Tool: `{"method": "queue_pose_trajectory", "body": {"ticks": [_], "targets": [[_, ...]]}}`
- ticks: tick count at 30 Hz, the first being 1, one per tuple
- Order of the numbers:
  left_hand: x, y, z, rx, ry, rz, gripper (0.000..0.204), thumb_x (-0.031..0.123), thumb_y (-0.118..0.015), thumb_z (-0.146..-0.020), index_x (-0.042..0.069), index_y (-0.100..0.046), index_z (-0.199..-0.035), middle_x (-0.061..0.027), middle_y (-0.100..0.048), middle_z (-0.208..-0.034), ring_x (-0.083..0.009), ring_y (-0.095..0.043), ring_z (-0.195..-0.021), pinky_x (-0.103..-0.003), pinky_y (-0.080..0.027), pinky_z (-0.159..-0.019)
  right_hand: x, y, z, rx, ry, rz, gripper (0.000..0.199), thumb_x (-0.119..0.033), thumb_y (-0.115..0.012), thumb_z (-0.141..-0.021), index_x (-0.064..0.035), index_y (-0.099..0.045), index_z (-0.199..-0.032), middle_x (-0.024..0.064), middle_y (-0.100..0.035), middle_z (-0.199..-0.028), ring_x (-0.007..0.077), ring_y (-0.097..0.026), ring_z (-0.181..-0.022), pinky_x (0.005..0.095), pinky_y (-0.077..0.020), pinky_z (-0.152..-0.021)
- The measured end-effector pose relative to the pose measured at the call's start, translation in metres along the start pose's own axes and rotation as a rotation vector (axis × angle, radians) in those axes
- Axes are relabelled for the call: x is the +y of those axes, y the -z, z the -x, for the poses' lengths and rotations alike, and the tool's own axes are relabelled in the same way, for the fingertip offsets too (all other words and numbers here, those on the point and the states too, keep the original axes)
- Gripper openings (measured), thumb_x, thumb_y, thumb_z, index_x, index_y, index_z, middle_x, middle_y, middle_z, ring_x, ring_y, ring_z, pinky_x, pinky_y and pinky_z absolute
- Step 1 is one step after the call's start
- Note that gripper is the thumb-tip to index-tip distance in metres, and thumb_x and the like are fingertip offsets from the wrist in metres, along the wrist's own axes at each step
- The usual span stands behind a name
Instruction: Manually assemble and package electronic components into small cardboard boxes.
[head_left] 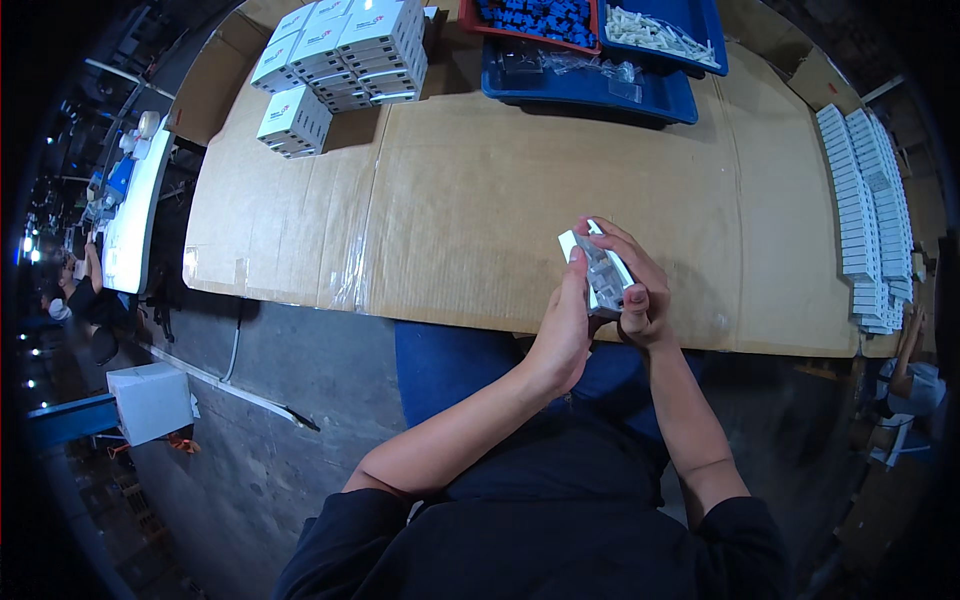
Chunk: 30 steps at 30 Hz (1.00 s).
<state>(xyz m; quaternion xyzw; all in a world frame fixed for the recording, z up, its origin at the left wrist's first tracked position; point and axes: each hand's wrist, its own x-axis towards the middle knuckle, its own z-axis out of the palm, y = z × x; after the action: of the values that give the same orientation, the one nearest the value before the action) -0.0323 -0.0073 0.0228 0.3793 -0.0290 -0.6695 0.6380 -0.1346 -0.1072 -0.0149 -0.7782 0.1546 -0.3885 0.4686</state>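
Both my hands are closed around a small white box (607, 284), held just over the near edge of the table. Its upper side shows greyish, see-through parts between two white walls. My left hand (567, 322) grips it from the left, with the thumb lying along the white wall. From the right, my right hand (648, 293) wraps round it, fingers over the far end and thumb near the close end. The underside of the box is hidden by my palms, and I cannot make out what the clear parts are.
Stacked white boxes (318, 45) stand at the far left of the cardboard-covered table (470, 210). At the back are a red tray (530, 38) of blue pieces and blue trays (600, 108) with white and clear pieces. Rows of white pieces (862, 210) line the right edge. Other people work nearby.
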Motion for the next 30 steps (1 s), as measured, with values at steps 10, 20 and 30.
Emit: {"method": "queue_pose_trajectory", "body": {"ticks": [10,20,30], "targets": [[-0.007,-0.006,0.003,0.011,-0.057,0.043,0.063,0.059,-0.030,-0.112,0.008,-0.044,-0.146,-0.0081,-0.058,-0.135,-0.0201,-0.059,-0.126,-0.040,-0.045,-0.111,0.006,-0.002,0.001,0.098,0.128,0.024,0.076,-0.059,-0.032,-0.110,0.0088,-0.065,-0.125,0.0329,-0.064,-0.132,0.0400,-0.071,-0.115,0.0447,-0.0559,-0.098],[0.007,0.011,-0.003,-0.060,-0.435,-0.310,0.083,0.022,-0.065,-0.104,0.006,-0.014,-0.167,-0.0149,-0.045,-0.150,-0.0244,-0.048,-0.138,-0.040,-0.041,-0.114,-0.020,0.010,-0.016,0.017,0.076,-0.087,0.056,-0.019,-0.058,-0.095,0.0034,-0.051,-0.146,0.0266,-0.057,-0.146,0.0388,-0.052,-0.141,0.0457,-0.0389,-0.118],[0.008,0.051,-0.022,-0.131,-0.930,-0.924,0.106,0.025,-0.071,-0.074,-0.005,-0.019,-0.161,-0.0265,-0.034,-0.157,-0.0390,-0.037,-0.147,-0.049,-0.027,-0.125,-0.058,-0.016,-0.008,0.066,-0.565,-0.480,0.053,-0.030,-0.060,-0.107,-0.0006,-0.049,-0.150,0.0159,-0.055,-0.148,0.0234,-0.056,-0.133,0.0376,-0.0468,-0.109]]}}
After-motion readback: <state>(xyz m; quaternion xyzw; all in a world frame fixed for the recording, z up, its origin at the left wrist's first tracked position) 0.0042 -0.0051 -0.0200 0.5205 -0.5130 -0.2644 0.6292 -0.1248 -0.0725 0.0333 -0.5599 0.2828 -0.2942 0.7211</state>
